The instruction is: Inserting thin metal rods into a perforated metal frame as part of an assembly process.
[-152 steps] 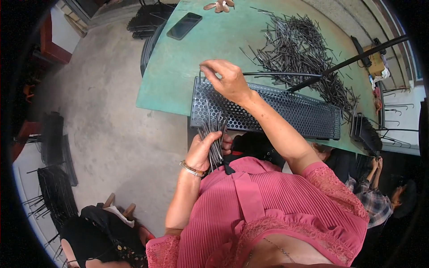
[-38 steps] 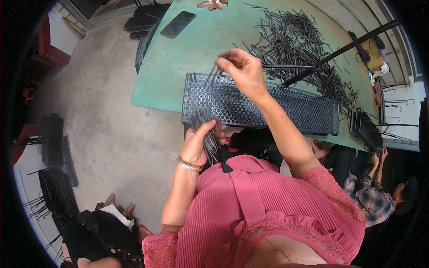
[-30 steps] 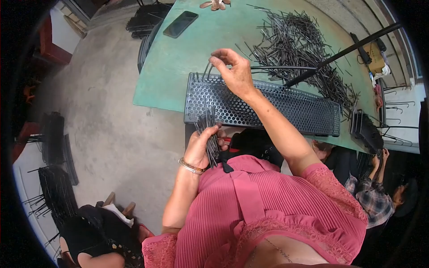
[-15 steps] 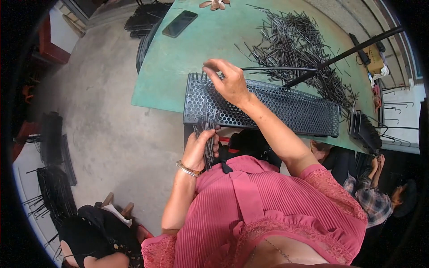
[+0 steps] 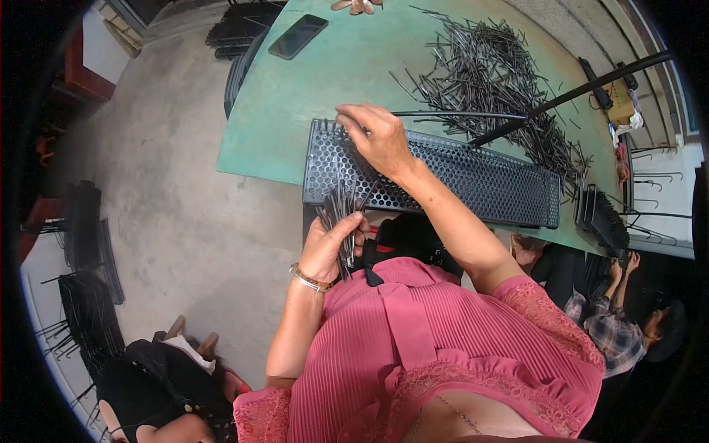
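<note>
My left hand [image 5: 332, 240] is closed round a bundle of thin dark metal rods [image 5: 341, 207], held at the near left end of a black perforated metal tray [image 5: 443, 170]. The rods fan out upward in front of the tray's near edge. Over the tray's far left part, my right hand [image 5: 377, 136] is bent with its fingers curled downward. Its fingertips are close to several short dark rod ends [image 5: 326, 127] standing at the tray's far left edge. Whatever lies between those fingertips is too small to make out.
A large pile of dark rods [image 5: 480, 70] lies on the green table [image 5: 258, 140]. A phone [image 5: 298, 37] rests at the far left. A black bar [image 5: 591, 85] slants across the right side. Other people sit at lower left and at right, where a person's hands [image 5: 626, 266] show.
The rods in my left hand have spread into a wider fan. My right hand has shifted very slightly, its fingers curling lower over the tray's far left edge.
</note>
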Action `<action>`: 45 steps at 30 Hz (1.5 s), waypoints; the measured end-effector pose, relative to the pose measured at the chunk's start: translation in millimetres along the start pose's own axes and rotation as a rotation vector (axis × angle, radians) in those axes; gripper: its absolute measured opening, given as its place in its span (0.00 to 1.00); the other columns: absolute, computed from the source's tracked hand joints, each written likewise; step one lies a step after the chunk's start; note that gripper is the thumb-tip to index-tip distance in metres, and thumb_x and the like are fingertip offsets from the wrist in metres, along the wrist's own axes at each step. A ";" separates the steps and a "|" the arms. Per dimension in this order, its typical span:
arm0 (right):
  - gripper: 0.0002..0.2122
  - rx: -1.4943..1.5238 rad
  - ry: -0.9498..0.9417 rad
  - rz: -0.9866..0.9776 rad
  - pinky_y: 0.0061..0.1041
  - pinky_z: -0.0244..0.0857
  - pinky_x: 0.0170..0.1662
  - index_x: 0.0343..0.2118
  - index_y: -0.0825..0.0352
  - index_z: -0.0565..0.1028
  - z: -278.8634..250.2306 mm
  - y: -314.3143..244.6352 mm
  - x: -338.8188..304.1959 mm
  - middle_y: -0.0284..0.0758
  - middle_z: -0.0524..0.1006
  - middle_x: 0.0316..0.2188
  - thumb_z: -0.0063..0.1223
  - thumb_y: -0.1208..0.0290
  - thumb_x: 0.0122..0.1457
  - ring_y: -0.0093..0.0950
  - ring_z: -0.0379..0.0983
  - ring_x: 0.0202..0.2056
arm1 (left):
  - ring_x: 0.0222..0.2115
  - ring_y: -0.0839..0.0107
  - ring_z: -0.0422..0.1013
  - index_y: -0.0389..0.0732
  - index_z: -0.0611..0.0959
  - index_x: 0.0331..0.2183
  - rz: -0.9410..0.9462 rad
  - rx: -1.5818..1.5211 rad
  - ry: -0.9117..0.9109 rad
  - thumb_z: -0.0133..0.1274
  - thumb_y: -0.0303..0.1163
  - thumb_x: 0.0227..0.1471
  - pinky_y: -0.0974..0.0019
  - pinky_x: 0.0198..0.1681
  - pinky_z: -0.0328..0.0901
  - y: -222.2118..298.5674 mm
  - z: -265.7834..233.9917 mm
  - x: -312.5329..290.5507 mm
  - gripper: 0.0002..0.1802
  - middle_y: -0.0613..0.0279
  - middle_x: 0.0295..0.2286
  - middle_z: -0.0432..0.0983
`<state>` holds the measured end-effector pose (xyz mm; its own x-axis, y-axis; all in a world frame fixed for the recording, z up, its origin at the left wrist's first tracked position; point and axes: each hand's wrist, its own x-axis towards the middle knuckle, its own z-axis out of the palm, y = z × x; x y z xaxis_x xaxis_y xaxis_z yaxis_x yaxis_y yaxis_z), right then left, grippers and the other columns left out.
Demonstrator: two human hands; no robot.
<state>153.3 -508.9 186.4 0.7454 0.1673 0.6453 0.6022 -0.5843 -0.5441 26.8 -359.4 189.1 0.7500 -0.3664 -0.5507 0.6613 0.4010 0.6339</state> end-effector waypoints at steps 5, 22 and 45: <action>0.06 -0.034 0.010 -0.031 0.28 0.65 0.32 0.31 0.69 0.75 -0.5 -1.2 -3.9 0.38 0.76 0.27 0.54 0.76 0.49 0.35 0.73 0.28 | 0.21 0.77 0.69 0.35 0.73 0.37 0.027 -0.033 -0.020 0.52 0.31 0.49 0.75 0.20 0.65 0.6 1.9 1.5 0.14 0.59 0.27 0.75; 0.09 0.815 -0.321 0.809 0.16 0.63 0.31 0.32 0.71 0.76 -53.2 -32.3 -13.2 0.29 0.76 0.25 0.54 0.70 0.53 0.16 0.69 0.28 | 0.23 0.76 0.69 0.34 0.71 0.44 0.084 -0.140 -0.028 0.47 0.28 0.49 0.75 0.18 0.65 11.2 17.8 7.5 0.18 0.55 0.31 0.75; 0.08 0.086 0.055 0.109 0.23 0.67 0.30 0.33 0.69 0.75 -14.8 3.0 3.3 0.38 0.77 0.28 0.55 0.75 0.49 0.27 0.75 0.28 | 0.26 0.65 0.74 0.32 0.71 0.39 -0.095 -0.127 -0.046 0.49 0.30 0.51 0.66 0.28 0.71 -5.3 6.5 0.2 0.14 0.49 0.29 0.75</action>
<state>153.3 -521.8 194.9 0.7924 0.0618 0.6068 0.5426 -0.5259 -0.6550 23.4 -367.1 189.2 0.6847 -0.4444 -0.5777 0.7275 0.4645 0.5049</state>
